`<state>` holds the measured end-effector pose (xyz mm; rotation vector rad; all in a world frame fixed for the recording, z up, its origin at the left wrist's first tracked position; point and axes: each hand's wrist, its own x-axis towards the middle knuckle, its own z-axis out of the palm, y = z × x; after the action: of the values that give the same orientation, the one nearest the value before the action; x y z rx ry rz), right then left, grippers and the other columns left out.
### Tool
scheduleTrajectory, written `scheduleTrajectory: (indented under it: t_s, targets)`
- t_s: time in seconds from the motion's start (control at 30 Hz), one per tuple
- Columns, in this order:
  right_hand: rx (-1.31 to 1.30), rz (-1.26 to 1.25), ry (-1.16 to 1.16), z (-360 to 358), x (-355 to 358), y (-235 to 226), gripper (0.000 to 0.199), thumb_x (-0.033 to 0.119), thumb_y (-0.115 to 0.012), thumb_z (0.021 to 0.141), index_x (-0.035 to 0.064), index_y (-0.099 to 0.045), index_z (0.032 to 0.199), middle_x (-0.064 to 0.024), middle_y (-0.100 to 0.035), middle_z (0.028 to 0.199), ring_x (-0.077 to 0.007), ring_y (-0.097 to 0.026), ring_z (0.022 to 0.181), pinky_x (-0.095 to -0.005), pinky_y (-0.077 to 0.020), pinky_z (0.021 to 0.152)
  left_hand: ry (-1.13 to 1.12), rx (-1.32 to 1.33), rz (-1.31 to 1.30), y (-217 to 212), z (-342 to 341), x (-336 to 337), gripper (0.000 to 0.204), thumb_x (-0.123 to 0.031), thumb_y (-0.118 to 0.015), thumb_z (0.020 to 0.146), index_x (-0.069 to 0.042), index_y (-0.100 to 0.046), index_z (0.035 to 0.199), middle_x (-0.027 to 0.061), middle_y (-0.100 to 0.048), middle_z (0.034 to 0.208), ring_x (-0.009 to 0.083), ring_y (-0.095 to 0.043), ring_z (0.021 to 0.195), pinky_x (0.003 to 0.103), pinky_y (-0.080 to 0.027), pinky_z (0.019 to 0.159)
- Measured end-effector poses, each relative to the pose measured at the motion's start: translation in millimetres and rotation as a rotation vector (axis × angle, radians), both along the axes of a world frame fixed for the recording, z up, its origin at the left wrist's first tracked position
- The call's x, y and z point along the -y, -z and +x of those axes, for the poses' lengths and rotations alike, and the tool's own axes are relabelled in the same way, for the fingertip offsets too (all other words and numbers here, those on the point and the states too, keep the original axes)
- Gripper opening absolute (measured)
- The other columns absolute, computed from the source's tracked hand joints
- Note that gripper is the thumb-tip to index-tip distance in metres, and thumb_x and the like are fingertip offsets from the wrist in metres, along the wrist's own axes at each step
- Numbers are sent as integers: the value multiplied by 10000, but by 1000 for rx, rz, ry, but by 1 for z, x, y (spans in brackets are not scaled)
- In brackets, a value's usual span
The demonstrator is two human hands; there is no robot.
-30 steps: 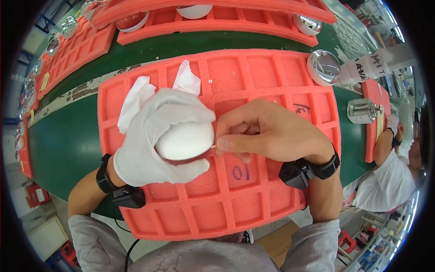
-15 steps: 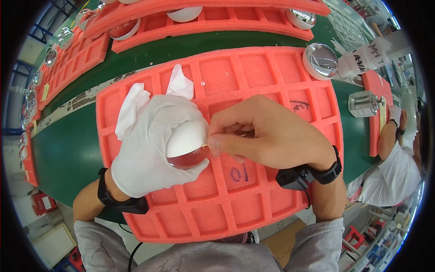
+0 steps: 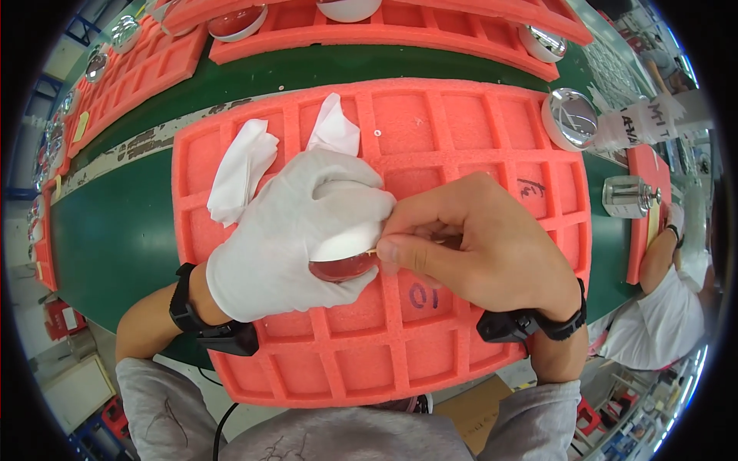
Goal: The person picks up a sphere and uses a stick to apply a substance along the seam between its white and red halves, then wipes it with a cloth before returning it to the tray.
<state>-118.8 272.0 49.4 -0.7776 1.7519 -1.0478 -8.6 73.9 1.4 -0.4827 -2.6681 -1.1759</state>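
Head: tissues (image 3: 242, 170) near left hand (image 3: 278, 242)

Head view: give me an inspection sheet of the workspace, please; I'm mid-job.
Surface: green table bearing a red foam tray with square pockets.
Job's things: dome, white above and shiny reddish below; thin pale stick at its edge.
Clutter: two white tissues and a tiny white ring on the tray; a mirrored bowl at its far right corner; a glass jar to the right.
Hands: left hand, gloved, wrapped around the dome; right hand, bare, pinching the stick.
Cables: black cable at lower left, near the person's shirt.
Surroundings: more foam trays beyond, some holding bowls; a co-worker at right.
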Motion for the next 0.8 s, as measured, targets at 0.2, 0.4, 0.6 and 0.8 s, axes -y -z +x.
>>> scheduleTrajectory:
  t_s: [0.2,0.4,0.6,0.8]
  targets:
    - [-105,9,-3,12,4,-5,111,39,-661,921,-60,-702,948,-65,-687,748,-72,-603,639,-225,-485,583,13,-19,66,-3,-1,-2,488,-52,-827,616,-93,-650,1069,97,-588,1082,307,-553,1026,395,-490,853]
    - [-181,-13,-37,8,2,-6,110,36,-665,916,-63,-703,945,-66,-684,737,-70,-605,625,-223,-489,576,38,50,23,-4,-1,2,538,-88,-876,624,-125,-675,1123,87,-589,1173,269,-562,1120,399,-440,940]
    - [9,37,64,4,-2,-4,109,33,-671,912,-63,-704,951,-74,-695,747,-71,-621,651,-216,-503,603,48,21,16,-3,-2,0,533,-72,-876,619,-123,-674,1110,87,-589,1173,263,-575,1100,391,-439,932]
    - [-159,-4,11,8,-2,-3,107,32,-673,909,-61,-706,951,-79,-699,750,-82,-629,652,-221,-509,605,18,16,57,1,-1,-2,529,-67,-882,616,-125,-673,1099,86,-593,1166,267,-582,1084,393,-442,920]
